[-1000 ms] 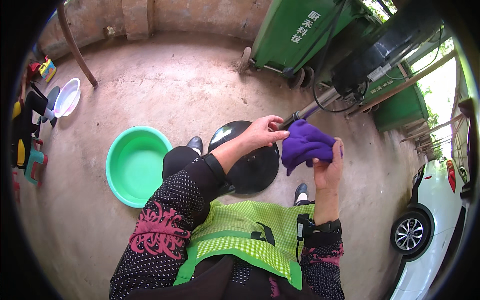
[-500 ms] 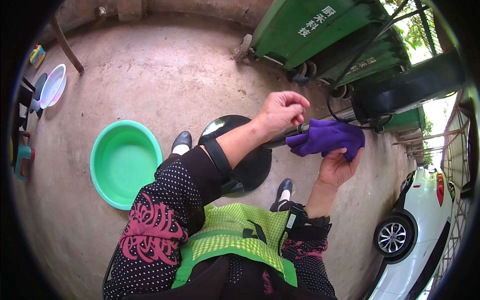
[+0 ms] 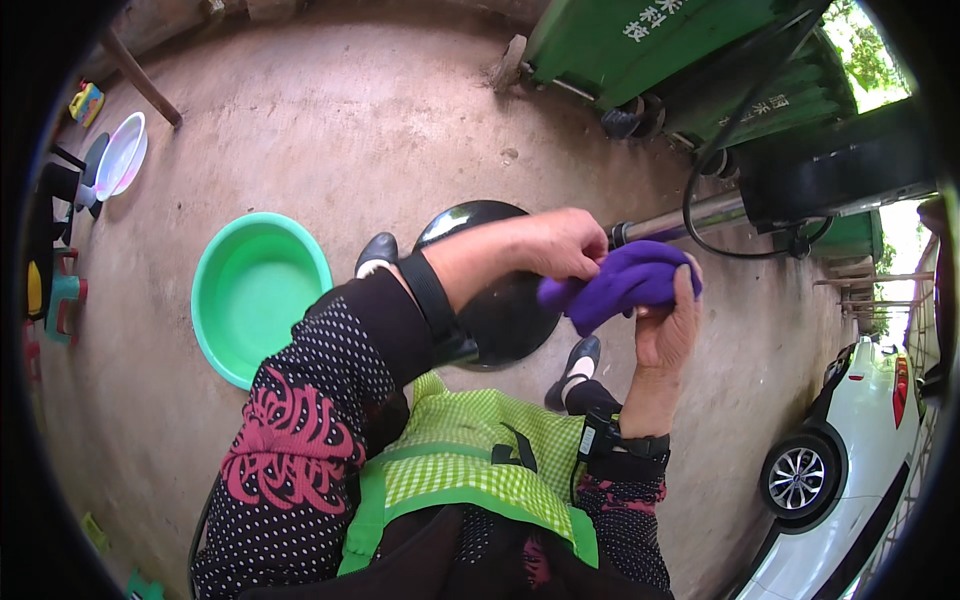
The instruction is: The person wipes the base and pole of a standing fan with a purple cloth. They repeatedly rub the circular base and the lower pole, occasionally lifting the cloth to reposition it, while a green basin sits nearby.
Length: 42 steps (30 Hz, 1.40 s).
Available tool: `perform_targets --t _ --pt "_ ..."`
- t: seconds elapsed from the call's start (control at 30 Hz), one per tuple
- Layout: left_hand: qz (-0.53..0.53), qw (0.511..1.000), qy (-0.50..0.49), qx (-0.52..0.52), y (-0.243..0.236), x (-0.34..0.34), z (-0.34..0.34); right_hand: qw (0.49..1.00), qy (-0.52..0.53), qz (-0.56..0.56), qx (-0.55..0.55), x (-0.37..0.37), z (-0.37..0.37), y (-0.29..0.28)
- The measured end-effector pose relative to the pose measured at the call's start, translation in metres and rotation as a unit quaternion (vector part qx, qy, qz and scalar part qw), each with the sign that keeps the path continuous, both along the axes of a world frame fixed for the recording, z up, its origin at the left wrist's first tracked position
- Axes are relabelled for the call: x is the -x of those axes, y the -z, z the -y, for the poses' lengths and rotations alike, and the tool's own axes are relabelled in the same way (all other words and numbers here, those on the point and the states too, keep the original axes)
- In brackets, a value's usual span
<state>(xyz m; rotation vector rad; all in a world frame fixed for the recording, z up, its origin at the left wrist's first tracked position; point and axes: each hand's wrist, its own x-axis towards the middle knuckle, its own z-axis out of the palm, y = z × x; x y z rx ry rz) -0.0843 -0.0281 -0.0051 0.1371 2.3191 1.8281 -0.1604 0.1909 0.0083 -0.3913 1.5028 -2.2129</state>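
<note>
A bunched purple cloth (image 3: 640, 284) is held up in front of me, just right of the middle. My right hand (image 3: 668, 325) grips its right side, thumb over the top and fingers underneath. From the left, my left hand (image 3: 568, 243) reaches across with fingers closed at the cloth's upper left edge. Behind and below the hands is a stand with a round, shiny black base (image 3: 500, 325), partly hidden by my left forearm. Its metal pole (image 3: 665, 222) runs right to a thick black part (image 3: 835, 160), with a thin black loop (image 3: 697, 190) around it.
A green basin (image 3: 262, 298) rests on the concrete floor at left. Wheeled green bins (image 3: 610, 50) stand at the far right, and a white car (image 3: 840, 470) is at right. A pale basin (image 3: 122, 157) and a small green stool (image 3: 65, 295) are near the left edge.
My left hand has come down to the purple cloth and closed on its edge. The cloth, in my right hand, has shifted slightly left and is more bunched, away from the pole.
</note>
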Motion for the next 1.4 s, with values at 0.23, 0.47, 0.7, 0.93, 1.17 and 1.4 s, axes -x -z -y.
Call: perform_targets --t 0.23,0.47,0.7,0.93,1.17,1.4 --pt "-0.088 0.92 -0.144 -0.353 -0.024 -0.02 0.044 0.995 -0.059 0.076 0.03 0.008 -0.034 -0.009" --pt "-0.25 0.854 -0.189 -0.417 -0.017 0.025 0.004 0.983 -0.009 -0.04 0.18 0.041 -0.023 -0.01" --pt "-0.234 0.852 -0.114 -0.455 -0.029 0.051 -0.04 0.969 0.024 -0.099 0.224 0.071 0.029 -0.03" --pt "-0.329 0.892 -0.205 -0.232 -0.017 0.057 -0.055 0.889 0.212 -0.384 -0.129 0.034 0.072 -0.032" --pt "-0.273 0.912 -0.272 -0.141 0.022 0.049 -0.056 0.9 0.145 -0.402 -0.085 0.021 0.076 0.013" --pt "-0.155 0.924 -0.321 -0.139 0.063 0.026 -0.051 0.951 0.037 -0.301 -0.059 0.015 0.065 0.05"
